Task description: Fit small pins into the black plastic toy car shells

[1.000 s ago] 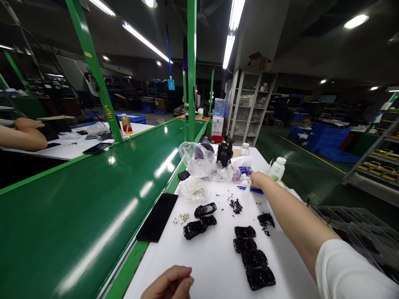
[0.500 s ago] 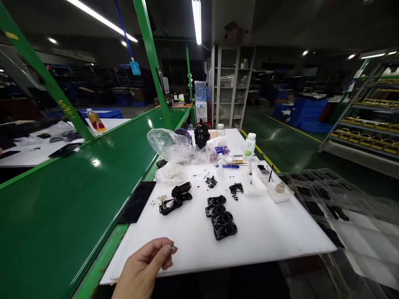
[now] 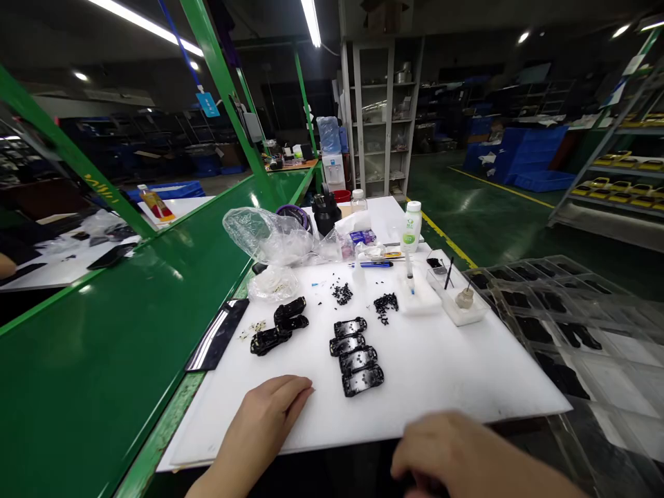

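My left hand (image 3: 270, 415) is palm down over the white foam board (image 3: 415, 387), its fingers pressed together and the tips low at the surface. Whatever is between them is hidden. To its right lies a column of several black toy car bases (image 3: 362, 380). More black car parts (image 3: 270, 339) sit beyond the hand, beside a scatter of tiny pale pieces (image 3: 254, 329). My right hand (image 3: 446, 443) is at the board's front edge, smeared by motion, with its fingers mostly hidden.
Small black pieces lie in two piles (image 3: 342, 293) farther back. A syringe (image 3: 409, 275) stands at a white foam block (image 3: 422, 297), near a white bottle (image 3: 411, 227). Plastic bags (image 3: 270, 238) fill the back left. Clear trays (image 3: 581, 346) stand at the right.
My left hand has turned palm down and moved slightly right and forward; the small pale thing in its pinch no longer shows. My right hand has come into view at lower right.
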Action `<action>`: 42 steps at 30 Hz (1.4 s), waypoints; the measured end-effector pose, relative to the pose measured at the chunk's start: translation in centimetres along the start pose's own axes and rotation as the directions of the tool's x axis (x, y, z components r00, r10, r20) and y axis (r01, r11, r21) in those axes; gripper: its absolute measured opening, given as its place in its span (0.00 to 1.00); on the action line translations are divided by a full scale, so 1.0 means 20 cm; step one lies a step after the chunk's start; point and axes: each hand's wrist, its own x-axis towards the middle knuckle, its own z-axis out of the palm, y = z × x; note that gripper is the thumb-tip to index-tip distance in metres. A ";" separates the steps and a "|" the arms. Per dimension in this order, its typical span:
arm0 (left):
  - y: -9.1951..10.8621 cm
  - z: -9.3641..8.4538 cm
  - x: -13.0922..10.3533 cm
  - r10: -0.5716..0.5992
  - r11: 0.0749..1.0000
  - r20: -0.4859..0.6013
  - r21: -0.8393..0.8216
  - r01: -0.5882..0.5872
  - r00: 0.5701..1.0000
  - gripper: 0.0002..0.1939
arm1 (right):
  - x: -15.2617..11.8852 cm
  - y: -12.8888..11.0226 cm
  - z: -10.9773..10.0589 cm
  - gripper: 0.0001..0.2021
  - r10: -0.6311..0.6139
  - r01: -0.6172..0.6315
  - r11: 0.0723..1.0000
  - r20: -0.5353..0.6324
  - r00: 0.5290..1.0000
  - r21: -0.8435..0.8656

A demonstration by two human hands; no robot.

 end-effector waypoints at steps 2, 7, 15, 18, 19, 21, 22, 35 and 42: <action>0.00 -0.01 0.01 0.055 0.997 0.057 0.046 -0.057 0.997 0.15 | 0.13 0.03 -0.18 0.07 -0.122 0.110 0.987 -0.097 0.988 -0.120; 0.02 -0.04 0.04 -0.017 0.999 0.039 -0.031 0.018 0.999 0.15 | 0.45 0.25 -0.26 0.05 -0.385 0.353 0.888 -0.058 0.921 -0.295; 0.17 0.05 0.18 -0.393 0.846 0.156 -0.325 0.423 0.906 0.13 | 0.50 0.35 -0.08 0.14 -0.417 0.394 0.902 -0.119 0.901 -0.177; 0.19 0.09 0.21 -0.413 0.834 0.156 -0.331 0.441 0.897 0.13 | 0.49 0.34 -0.08 0.17 -0.412 0.386 0.897 -0.096 0.906 -0.214; 0.19 0.10 0.21 -0.415 0.836 0.143 -0.328 0.439 0.898 0.13 | 0.49 0.34 -0.08 0.17 -0.409 0.381 0.896 -0.090 0.908 -0.228; 0.18 0.12 0.21 -0.403 0.850 0.116 -0.320 0.418 0.908 0.13 | 0.49 0.34 -0.09 0.18 -0.399 0.369 0.894 -0.074 0.914 -0.253; 0.18 0.12 0.21 -0.390 0.859 0.111 -0.316 0.404 0.914 0.13 | 0.49 0.34 -0.09 0.18 -0.391 0.363 0.895 -0.067 0.918 -0.261; 0.22 0.17 0.21 -0.399 0.886 0.066 -0.229 0.403 0.915 0.13 | 0.49 0.33 -0.10 0.18 -0.375 0.342 0.891 -0.061 0.925 -0.298; 0.23 0.18 0.20 -0.373 0.914 0.046 -0.154 0.376 0.927 0.13 | 0.49 0.33 -0.09 0.19 -0.382 0.348 0.890 -0.067 0.922 -0.294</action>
